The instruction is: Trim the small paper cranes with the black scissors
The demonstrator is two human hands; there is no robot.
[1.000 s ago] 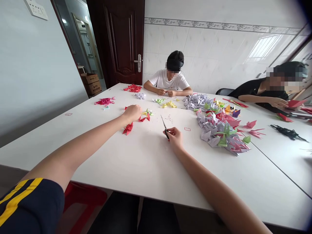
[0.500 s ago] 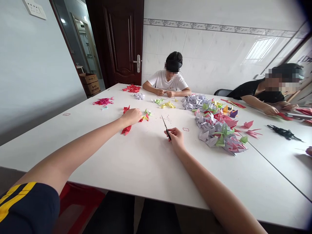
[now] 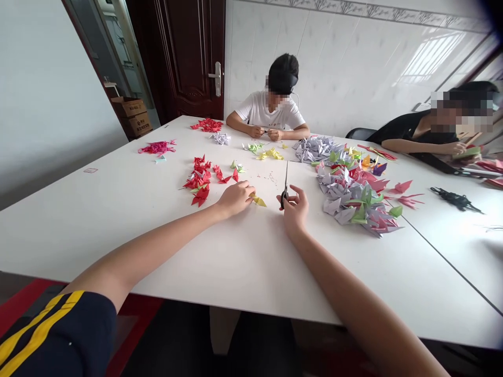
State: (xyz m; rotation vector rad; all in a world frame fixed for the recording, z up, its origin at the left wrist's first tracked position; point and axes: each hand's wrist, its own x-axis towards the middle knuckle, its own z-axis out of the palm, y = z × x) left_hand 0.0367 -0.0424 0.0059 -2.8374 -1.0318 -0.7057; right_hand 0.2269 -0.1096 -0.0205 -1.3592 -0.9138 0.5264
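Observation:
My left hand (image 3: pixel 236 199) rests on the white table (image 3: pixel 165 235), its fingertips pinched on a small yellow paper crane (image 3: pixel 258 201). My right hand (image 3: pixel 294 209) is closed around the black finger loops of small scissors (image 3: pixel 285 183), whose thin blades point up and away from me. To the left of my left hand lies a loose group of red paper cranes (image 3: pixel 198 180). A large heap of lilac, green and pink paper cranes (image 3: pixel 351 201) sits to the right of my right hand, apart from it.
A person in a white shirt (image 3: pixel 271 110) works across the table, and another in black (image 3: pixel 416 133) sits at the right. Strings of red (image 3: pixel 207 124), pink (image 3: pixel 157 148) and black (image 3: pixel 456 199) cranes lie on the table. Cardboard boxes (image 3: pixel 131 118) stand by the doorway.
My left hand has moved right, off the red cranes, and now pinches the yellow crane. My right hand has turned the scissors upright. The view has tilted downward.

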